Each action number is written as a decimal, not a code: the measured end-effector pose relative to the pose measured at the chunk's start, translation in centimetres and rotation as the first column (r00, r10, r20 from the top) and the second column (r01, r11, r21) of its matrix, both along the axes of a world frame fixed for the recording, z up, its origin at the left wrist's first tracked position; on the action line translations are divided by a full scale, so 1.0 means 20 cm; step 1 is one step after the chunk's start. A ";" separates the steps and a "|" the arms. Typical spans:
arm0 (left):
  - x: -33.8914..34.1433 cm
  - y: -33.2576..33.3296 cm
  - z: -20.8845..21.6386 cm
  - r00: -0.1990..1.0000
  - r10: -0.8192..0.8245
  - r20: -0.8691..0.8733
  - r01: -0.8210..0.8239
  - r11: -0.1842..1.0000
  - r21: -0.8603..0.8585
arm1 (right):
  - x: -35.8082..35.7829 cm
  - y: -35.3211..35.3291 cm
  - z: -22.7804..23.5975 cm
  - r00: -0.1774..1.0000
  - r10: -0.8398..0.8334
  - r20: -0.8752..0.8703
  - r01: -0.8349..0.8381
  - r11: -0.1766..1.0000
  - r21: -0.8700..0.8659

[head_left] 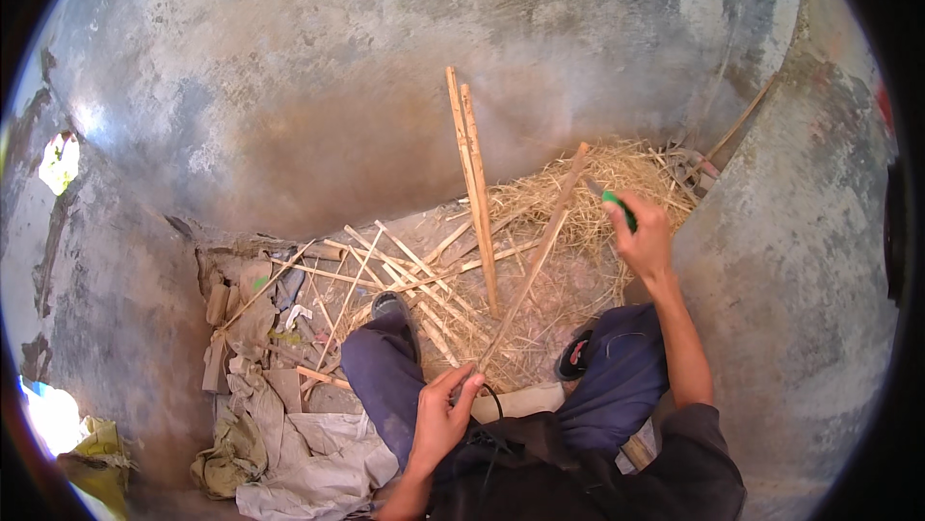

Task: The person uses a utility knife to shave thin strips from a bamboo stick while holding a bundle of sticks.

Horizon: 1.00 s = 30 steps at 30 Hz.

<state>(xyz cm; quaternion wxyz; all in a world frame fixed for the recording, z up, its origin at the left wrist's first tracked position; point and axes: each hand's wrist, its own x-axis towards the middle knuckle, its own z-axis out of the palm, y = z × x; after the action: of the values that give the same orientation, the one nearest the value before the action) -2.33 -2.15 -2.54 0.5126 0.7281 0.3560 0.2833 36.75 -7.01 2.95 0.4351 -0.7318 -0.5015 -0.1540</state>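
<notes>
Your left hand (451,410) pinches the lower end of a wooden strip (536,269), which slants up and away between your knees; your right hand (643,235) wraps a green-handled knife (621,209), blade near the strip's upper end. Straw (631,174) lies beyond, loose sticks (412,259) leftward.

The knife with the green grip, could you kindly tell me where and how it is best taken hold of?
Probably by its green grip, from the lower right, as the right hand does: the blade points away, up and left toward the wooden strip.
</notes>
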 end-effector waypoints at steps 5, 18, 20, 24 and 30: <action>0.08 0.05 0.00 1.000 0.012 0.018 -0.011 0.995 -0.097 | -0.32 0.00 -0.14 0.962 0.273 0.019 -0.274 0.960 0.049; 0.22 0.06 0.05 0.994 0.003 0.112 0.006 0.997 -0.083 | -0.71 -0.10 -0.14 0.898 0.439 -0.034 -0.440 0.895 -0.078; 0.21 0.05 0.07 0.997 -0.001 0.075 0.008 0.996 -0.087 | -0.68 -0.07 -0.16 0.902 0.432 0.000 -0.432 0.900 -0.055; 0.21 0.05 0.07 0.996 -0.010 0.089 0.015 0.999 -0.053 | -0.63 -0.06 -0.13 0.901 0.431 0.043 -0.425 0.899 -0.104; 0.08 -0.01 0.04 1.000 -0.031 0.001 0.031 0.992 -0.126 | -0.17 0.10 -0.19 0.980 0.145 0.138 -0.159 0.982 0.102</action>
<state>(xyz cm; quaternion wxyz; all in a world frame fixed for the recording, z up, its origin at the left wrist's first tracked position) -0.63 -2.29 -1.66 0.5617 0.7001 0.3619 0.2518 33.38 -4.98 -0.90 0.4526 -0.6540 -0.5737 -0.1955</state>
